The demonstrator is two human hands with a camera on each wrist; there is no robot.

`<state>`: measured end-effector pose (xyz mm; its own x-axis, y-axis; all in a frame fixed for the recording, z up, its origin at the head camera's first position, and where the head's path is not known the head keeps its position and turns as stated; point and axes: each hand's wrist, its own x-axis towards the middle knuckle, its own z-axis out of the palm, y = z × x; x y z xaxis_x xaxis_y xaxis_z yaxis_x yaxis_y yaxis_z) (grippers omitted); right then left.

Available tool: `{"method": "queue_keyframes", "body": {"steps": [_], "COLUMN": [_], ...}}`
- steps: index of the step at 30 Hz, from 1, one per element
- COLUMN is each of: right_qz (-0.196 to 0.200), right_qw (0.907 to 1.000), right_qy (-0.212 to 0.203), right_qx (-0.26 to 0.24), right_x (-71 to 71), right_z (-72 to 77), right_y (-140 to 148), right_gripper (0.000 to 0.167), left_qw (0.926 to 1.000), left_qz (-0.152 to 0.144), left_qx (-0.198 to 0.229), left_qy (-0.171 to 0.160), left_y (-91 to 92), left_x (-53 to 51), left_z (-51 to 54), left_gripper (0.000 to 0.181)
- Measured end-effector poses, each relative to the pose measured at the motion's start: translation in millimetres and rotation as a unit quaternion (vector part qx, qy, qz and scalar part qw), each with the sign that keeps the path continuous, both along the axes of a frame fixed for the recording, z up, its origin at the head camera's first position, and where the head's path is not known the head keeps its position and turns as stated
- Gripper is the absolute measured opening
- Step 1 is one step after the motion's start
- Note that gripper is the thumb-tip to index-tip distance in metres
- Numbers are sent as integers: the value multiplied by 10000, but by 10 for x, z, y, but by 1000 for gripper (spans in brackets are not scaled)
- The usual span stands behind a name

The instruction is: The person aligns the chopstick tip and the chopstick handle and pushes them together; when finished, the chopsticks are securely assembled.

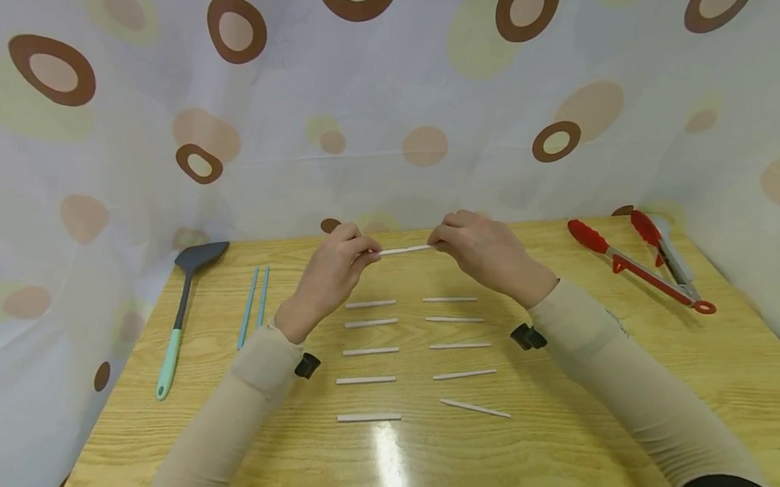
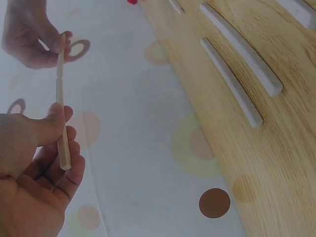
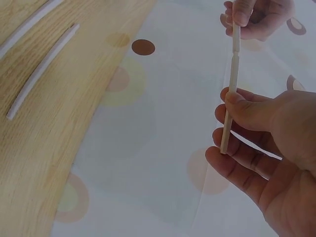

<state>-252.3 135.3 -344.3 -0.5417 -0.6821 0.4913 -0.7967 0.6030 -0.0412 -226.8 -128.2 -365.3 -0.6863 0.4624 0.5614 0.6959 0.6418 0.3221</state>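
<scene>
Above the far part of the table, a thin pale stick [image 1: 405, 251] spans both hands. Its left part is pinched by my left hand [image 1: 328, 273] between thumb and fingers; my right hand [image 1: 484, 255] pinches the right part the same way. Midway along the stick [image 3: 235, 61] the right wrist view shows a notch or joint; whether it is one piece or two end to end, I cannot tell. Below the hands lie several short white sticks in two columns, a left one [image 1: 370, 351] and a right one [image 1: 460, 345].
At the left lie a turner [image 1: 181, 292] with a dark head and mint handle, and two blue sticks [image 1: 248, 306]. Red-tipped tongs [image 1: 650, 273] lie spread at the right, partly over a greyish utensil. A dotted cloth [image 1: 382, 112] hangs behind the wooden table [image 1: 551, 439].
</scene>
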Motion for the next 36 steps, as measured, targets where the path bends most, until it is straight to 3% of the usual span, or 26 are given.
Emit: {"method": "queue_keyframes", "body": {"steps": [8, 14, 17, 24, 36], "right_qz": [70, 574, 743, 836, 1062], "right_qw": [9998, 9972, 9959, 9949, 9921], "right_qy": [-137, 109, 34, -376, -254], "right_qx": [-118, -468, -506, -429, -618], "right_x": [4, -41, -49, -28, -28], "right_z": [-4, -42, -55, -70, -82], "right_y": [15, 11, -4, -30, -62], "right_gripper": [6, 7, 7, 7, 10], "left_qw": [10000, 9999, 9998, 9993, 9963], "left_qz": [18, 21, 13, -140, -422], "left_qx": [21, -4, -11, 26, 327], "left_qy": [-5, 139, 212, 359, 678], "left_y": [23, 24, 14, -8, -2], "left_x": [-2, -6, -10, -19, -29], "left_z": [13, 28, 13, -24, -74], "left_gripper": [13, 14, 14, 12, 9]}}
